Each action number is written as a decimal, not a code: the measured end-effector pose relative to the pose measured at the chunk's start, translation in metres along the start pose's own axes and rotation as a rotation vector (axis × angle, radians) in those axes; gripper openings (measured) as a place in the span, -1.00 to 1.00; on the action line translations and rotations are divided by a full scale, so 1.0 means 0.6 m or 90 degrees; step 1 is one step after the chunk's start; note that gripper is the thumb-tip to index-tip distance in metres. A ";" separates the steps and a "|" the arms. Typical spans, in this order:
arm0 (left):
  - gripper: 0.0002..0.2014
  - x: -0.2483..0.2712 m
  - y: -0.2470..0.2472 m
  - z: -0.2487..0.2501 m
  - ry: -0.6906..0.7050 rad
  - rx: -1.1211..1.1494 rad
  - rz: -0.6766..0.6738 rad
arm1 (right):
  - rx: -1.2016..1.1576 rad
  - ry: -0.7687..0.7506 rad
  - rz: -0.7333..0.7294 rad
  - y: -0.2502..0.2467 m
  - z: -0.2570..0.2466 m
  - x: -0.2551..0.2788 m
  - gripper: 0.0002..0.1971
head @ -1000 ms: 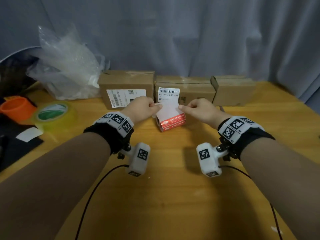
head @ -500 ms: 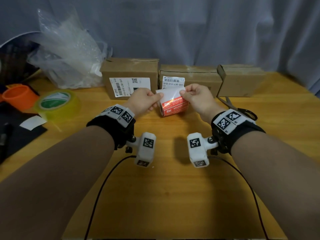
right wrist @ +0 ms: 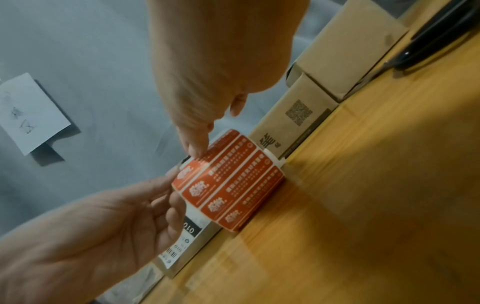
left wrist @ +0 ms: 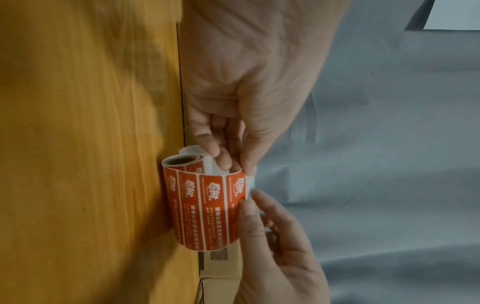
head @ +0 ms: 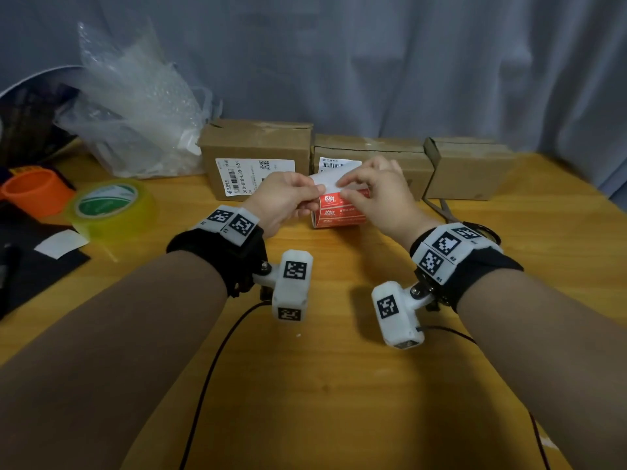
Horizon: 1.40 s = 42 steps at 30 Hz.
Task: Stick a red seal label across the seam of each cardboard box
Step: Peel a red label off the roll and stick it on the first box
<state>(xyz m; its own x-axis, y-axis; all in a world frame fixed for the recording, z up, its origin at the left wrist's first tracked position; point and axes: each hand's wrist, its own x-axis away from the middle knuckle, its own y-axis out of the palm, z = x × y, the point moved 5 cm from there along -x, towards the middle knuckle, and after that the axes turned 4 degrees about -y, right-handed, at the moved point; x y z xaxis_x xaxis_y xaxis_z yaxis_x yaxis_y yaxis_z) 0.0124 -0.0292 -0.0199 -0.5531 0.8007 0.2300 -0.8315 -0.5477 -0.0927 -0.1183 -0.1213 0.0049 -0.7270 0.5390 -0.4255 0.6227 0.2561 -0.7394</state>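
Note:
Three cardboard boxes stand in a row at the table's back: left (head: 254, 154), middle (head: 373, 154), right (head: 468, 171). In front of the middle box a roll of red seal labels (head: 339, 213) (left wrist: 205, 205) (right wrist: 233, 185) lies on the table, its white backing strip (head: 325, 179) pulled up. My left hand (head: 317, 191) (left wrist: 231, 166) pinches the strip's left edge. My right hand (head: 342, 191) (right wrist: 197, 150) pinches the corner of the outermost red label on the strip, fingertips close to the left hand's.
A bubble-wrap bag (head: 135, 113) sits at the back left, with a clear tape roll (head: 108, 205), an orange cup (head: 37, 191) and a black mat (head: 40, 273) to the left. A black strap (head: 475, 227) lies at the right. Camera cables trail across the near table.
Both hands have risen with the strip and drawn together. The right hand slid left along the strip to the label's corner. The roll stays on the table.

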 end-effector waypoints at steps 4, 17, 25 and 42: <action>-0.89 -0.001 0.003 0.003 0.024 0.018 0.029 | 0.021 -0.068 -0.023 0.011 -0.020 -0.002 -0.81; -0.83 -0.004 -0.001 0.008 0.013 0.034 0.049 | 0.066 -0.099 -0.043 0.022 -0.028 -0.006 -0.80; -0.69 -0.007 0.000 0.006 -0.027 0.039 0.057 | 0.100 -0.151 -0.044 0.018 -0.032 -0.001 -0.78; -0.77 -0.012 0.001 -0.001 -0.057 0.048 0.023 | 0.109 -0.197 0.022 0.007 -0.030 0.008 -0.87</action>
<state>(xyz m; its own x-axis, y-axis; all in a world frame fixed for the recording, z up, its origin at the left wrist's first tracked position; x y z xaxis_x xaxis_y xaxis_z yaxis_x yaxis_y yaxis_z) 0.0158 -0.0352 -0.0224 -0.5731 0.7570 0.3138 -0.8029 -0.5954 -0.0301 -0.1140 -0.1030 0.0089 -0.7764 0.2690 -0.5699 0.6094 0.0901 -0.7877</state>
